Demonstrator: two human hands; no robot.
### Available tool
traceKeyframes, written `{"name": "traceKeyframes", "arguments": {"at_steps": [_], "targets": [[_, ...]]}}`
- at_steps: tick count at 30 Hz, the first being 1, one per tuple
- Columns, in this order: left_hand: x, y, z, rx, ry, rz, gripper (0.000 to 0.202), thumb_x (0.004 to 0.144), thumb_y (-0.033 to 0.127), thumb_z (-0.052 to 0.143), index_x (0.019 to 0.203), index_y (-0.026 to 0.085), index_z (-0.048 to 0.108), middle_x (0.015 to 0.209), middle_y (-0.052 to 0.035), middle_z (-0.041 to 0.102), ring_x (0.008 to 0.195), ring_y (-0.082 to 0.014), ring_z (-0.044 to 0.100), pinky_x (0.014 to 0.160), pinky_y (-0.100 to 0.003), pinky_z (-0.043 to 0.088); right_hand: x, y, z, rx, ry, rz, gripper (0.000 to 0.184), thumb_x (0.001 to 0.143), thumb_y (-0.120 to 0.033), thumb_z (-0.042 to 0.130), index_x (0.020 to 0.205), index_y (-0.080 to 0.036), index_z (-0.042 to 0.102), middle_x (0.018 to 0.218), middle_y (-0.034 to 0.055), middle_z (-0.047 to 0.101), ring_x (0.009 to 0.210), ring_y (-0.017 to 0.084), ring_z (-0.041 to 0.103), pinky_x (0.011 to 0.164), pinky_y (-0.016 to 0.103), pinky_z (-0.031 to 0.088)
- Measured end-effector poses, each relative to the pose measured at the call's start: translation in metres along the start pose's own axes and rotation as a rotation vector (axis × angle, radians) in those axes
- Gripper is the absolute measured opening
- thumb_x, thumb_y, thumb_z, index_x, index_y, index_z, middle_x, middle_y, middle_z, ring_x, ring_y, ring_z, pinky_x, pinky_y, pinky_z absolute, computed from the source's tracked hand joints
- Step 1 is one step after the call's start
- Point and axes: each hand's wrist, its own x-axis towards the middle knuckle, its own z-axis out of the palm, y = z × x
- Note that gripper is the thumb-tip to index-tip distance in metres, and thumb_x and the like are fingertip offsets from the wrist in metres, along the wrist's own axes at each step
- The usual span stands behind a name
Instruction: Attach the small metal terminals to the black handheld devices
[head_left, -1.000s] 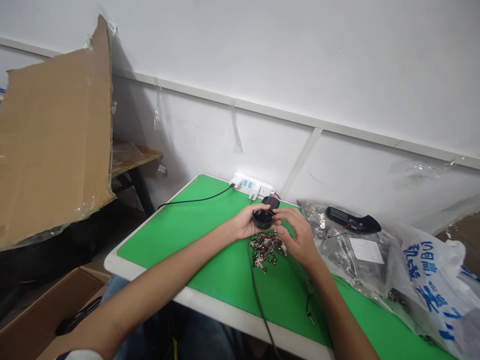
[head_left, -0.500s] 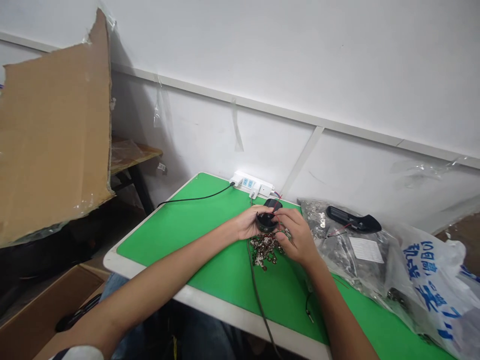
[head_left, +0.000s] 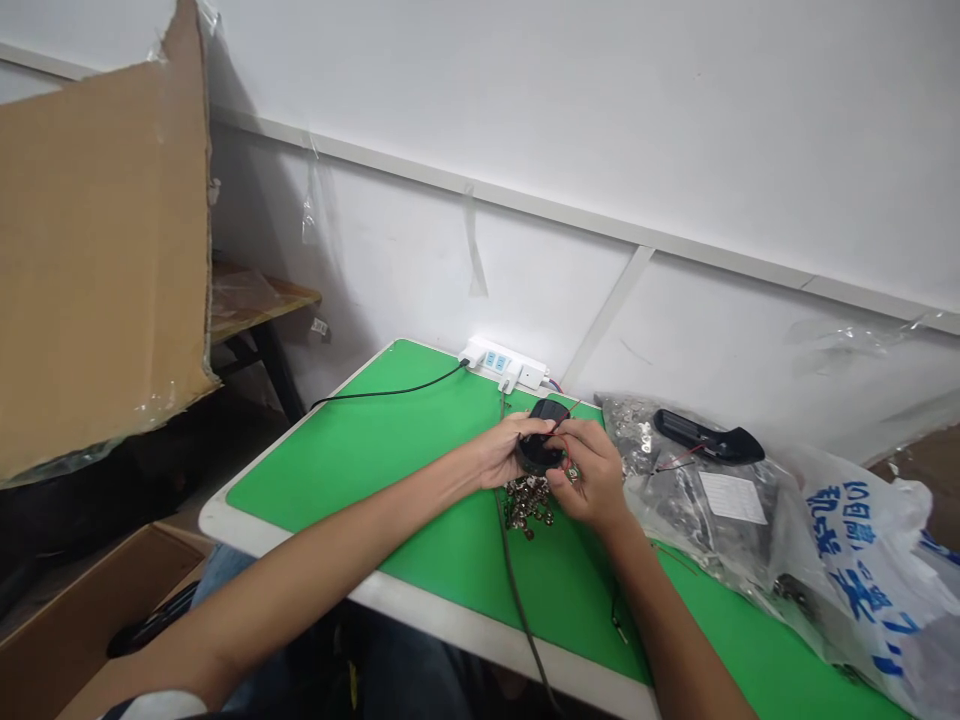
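Over the green table, my left hand point(head_left: 504, 450) is closed around a black plastic housing point(head_left: 534, 458) with a round, cup-like end; its thumb lies on top. My right hand point(head_left: 589, 470) is closed at the right side of the housing, its fingertips pinched at the opening on a thin red wire point(head_left: 568, 452). The wire loops beside these fingers, and the inside of the housing is mostly hidden. Just below both hands lies a pile of small shiny metal parts point(head_left: 529, 505).
A white power strip point(head_left: 517, 362) with plugs sits at the table's back edge. A grey cable point(head_left: 513, 575) crosses the green top point(head_left: 337, 455). Rightward lie clear plastic bags point(head_left: 675, 510), with another black housing point(head_left: 709, 437) on top. Cardboard boxes point(head_left: 97, 250) stand at left.
The black housing has tilted, so its opening shows less. My right fingers have moved in closer against it, and the red wire now bows out in a loop. The camera view has shifted slightly.
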Motion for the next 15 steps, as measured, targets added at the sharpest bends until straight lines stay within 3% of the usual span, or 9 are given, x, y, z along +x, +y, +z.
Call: {"name": "traceKeyframes", "arguments": {"at_steps": [4,10,15], "targets": [[-0.0006,0.0002,-0.0004,-0.007,0.003,0.016,0.024,0.074,0.019,0.081,0.089,0.01,0.065,0.075,-0.0073,0.069,0.063,-0.0173,0.069,0.061,-0.027,0.055,-0.0034,-0.0002,0.0051,-0.012,0.02,0.07,0.04,0.096,-0.059,0.048,0.091,-0.026,0.07,0.096,0.0109,0.068,0.089,0.03,0.062,0.081,0.047,0.051],[0.0002,0.0023,-0.0045,-0.061,-0.001,-0.095,0.015,0.081,0.021,0.074,0.088,0.01,0.066,0.076,-0.0082,0.07,0.067,-0.0186,0.07,0.062,-0.027,0.056,-0.0046,-0.0013,0.0063,0.01,0.091,0.075,0.04,0.099,-0.057,0.046,0.095,-0.026,0.071,0.099,0.0107,0.068,0.093,0.03,0.063,0.083,0.047,0.051],[0.0072,-0.0008,-0.0073,-0.195,0.049,-0.16,0.01,0.086,0.019,0.067,0.09,0.009,0.066,0.074,-0.0065,0.071,0.065,-0.0165,0.069,0.067,-0.027,0.057,-0.0028,0.0034,0.0061,0.178,0.118,0.239,0.044,0.105,-0.05,0.037,0.094,-0.025,0.073,0.097,0.0088,0.068,0.096,0.028,0.064,0.082,0.045,0.053]]}}
